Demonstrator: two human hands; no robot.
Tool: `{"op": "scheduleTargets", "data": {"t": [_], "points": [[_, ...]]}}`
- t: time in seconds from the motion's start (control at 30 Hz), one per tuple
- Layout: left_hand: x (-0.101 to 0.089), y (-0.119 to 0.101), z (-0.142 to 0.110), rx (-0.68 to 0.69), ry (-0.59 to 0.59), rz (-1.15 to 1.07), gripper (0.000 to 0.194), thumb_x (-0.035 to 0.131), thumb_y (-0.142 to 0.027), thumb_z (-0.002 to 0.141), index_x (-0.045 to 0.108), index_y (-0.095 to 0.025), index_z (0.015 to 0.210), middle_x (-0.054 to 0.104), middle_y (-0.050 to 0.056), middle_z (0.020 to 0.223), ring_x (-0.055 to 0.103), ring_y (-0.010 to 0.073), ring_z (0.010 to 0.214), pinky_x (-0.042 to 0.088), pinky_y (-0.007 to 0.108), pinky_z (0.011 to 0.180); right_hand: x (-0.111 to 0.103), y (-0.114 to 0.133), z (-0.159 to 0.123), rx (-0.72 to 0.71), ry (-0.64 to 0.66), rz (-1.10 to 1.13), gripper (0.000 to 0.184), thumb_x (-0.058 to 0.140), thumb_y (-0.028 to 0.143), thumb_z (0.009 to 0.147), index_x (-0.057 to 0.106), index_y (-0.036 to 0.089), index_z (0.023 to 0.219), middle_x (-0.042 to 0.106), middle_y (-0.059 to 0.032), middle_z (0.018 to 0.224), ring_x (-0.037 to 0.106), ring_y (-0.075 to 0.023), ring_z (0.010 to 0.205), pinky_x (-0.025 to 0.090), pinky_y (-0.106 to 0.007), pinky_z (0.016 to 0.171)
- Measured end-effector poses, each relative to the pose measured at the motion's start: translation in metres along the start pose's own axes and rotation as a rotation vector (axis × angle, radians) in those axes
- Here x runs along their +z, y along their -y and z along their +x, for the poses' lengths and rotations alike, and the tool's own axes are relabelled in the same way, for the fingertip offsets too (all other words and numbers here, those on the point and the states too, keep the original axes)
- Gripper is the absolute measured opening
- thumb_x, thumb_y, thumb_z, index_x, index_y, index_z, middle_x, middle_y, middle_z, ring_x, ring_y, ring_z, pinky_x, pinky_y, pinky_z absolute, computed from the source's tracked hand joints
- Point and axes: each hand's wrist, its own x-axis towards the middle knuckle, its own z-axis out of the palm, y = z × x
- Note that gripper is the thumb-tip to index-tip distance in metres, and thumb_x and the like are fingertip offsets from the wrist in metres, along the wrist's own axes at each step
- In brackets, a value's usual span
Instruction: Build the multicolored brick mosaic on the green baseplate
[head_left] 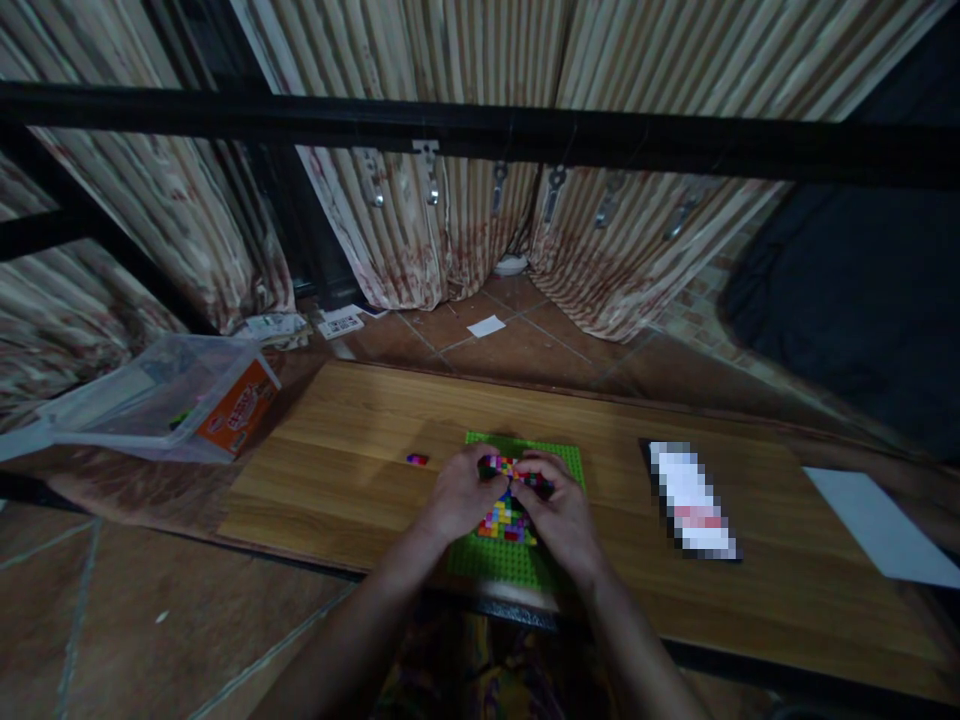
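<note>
Multicoloured toy building bricks (507, 464) sit between my two hands, above the far part of a green studded baseplate (480, 567). My left hand (459, 492) has its fingers closed on the left end of these bricks. On their right end, my right hand (561, 506) is closed with curled fingers. Whether the gripped bricks touch the plate is hidden by my fingers. Nearer to me, a patch of yellow, orange, blue and purple bricks (504, 524) lies on the baseplate. A small loose red and blue brick piece (417, 460) rests on the wooden board, left of my left hand.
The wooden board (322, 450) carries a phone-like object (691, 500), blurred out, to the right. A white sheet (885, 525) lies at the right end. On the left stands a clear plastic bin (150, 400) with an orange label. A black bar (480, 125) crosses ahead, before striped curtains.
</note>
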Motion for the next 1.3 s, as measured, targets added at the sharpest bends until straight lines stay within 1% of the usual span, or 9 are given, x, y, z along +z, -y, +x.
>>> {"op": "scheduleTargets", "data": {"t": [0.27,0.43,0.57,0.77,0.9,1.0,1.07,1.17,1.3], "points": [[-0.001,-0.006,-0.003,-0.020,-0.027,-0.028,0.030,0.062,-0.021,0.072,0.065,-0.020,0.102,0.070,0.003,0.093,0.064,0.0188,0.087,0.049,0.028,0.079,0.000,0.000,0.001,0.034,-0.001,0.059,0.015,0.065,0.031,0.074,0.070,0.025,0.087,0.060,-0.0049,0.115,0.055,-0.0235,0.109,0.040,-0.044,0.098],[-0.003,-0.010,-0.004,-0.028,-0.012,-0.006,0.029,0.061,-0.021,0.073,0.065,-0.018,0.102,0.070,0.004,0.093,0.065,0.0199,0.088,0.049,0.030,0.083,-0.001,0.001,0.001,0.042,-0.014,0.067,0.017,0.067,0.032,0.073,0.071,0.025,0.087,0.061,-0.0050,0.113,0.055,-0.0239,0.108,0.040,-0.045,0.098],[0.000,-0.007,-0.005,-0.015,-0.031,0.023,0.030,0.061,-0.021,0.074,0.065,-0.017,0.104,0.069,0.006,0.096,0.064,0.0214,0.090,0.049,0.032,0.085,-0.001,0.000,0.001,0.050,-0.004,0.072,0.017,0.067,0.032,0.073,0.071,0.025,0.087,0.060,-0.0053,0.113,0.055,-0.0240,0.109,0.038,-0.045,0.100],[0.005,-0.002,-0.007,-0.004,-0.064,0.019,0.033,0.061,-0.020,0.073,0.064,-0.020,0.106,0.069,0.005,0.101,0.064,0.0209,0.094,0.049,0.031,0.089,-0.001,0.001,0.002,0.045,0.009,0.044,0.020,0.066,0.032,0.072,0.071,0.025,0.090,0.063,-0.0043,0.108,0.057,-0.0239,0.104,0.039,-0.045,0.097],[0.007,-0.005,-0.012,0.009,-0.087,0.071,0.035,0.060,-0.021,0.075,0.062,-0.018,0.110,0.067,0.009,0.109,0.062,0.0242,0.102,0.047,0.035,0.093,-0.002,0.002,0.004,0.036,0.019,0.042,0.023,0.067,0.034,0.072,0.071,0.024,0.092,0.066,-0.0048,0.102,0.059,-0.0239,0.100,0.041,-0.044,0.095],[0.007,-0.005,-0.019,0.033,-0.139,0.087,0.039,0.057,-0.023,0.079,0.059,-0.015,0.117,0.065,0.012,0.113,0.061,0.0255,0.104,0.046,0.037,0.095,-0.002,0.003,0.002,0.028,0.012,0.047,0.028,0.068,0.038,0.071,0.071,0.024,0.095,0.065,-0.0058,0.105,0.058,-0.0247,0.103,0.041,-0.045,0.096],[0.003,0.001,-0.025,0.050,-0.196,0.097,0.038,0.055,-0.023,0.082,0.057,-0.017,0.119,0.064,0.011,0.115,0.061,0.0240,0.104,0.046,0.036,0.095,-0.003,0.002,-0.002,0.020,-0.020,0.047,0.033,0.069,0.039,0.071,0.070,0.024,0.101,0.063,-0.0065,0.113,0.056,-0.0253,0.109,0.039,-0.046,0.098],[-0.009,0.019,-0.033,0.069,-0.283,0.146,0.034,0.052,-0.015,0.082,0.059,-0.017,0.115,0.064,0.011,0.113,0.060,0.0225,0.106,0.046,0.034,0.095,-0.006,0.000,-0.009,0.002,-0.139,0.046,0.035,0.067,0.040,0.074,0.069,0.024,0.105,0.059,-0.0074,0.122,0.052,-0.0254,0.116,0.037,-0.047,0.101],[-0.033,0.049,-0.039,0.000,-0.390,0.264,0.033,0.049,-0.007,0.079,0.060,-0.014,0.109,0.065,0.012,0.108,0.062,0.0230,0.101,0.047,0.035,0.092,-0.014,-0.010,-0.021,0.010,-0.314,0.073,0.030,0.063,0.042,0.078,0.070,0.020,0.099,0.063,-0.0094,0.112,0.057,-0.0249,0.108,0.041,-0.046,0.096]]}}
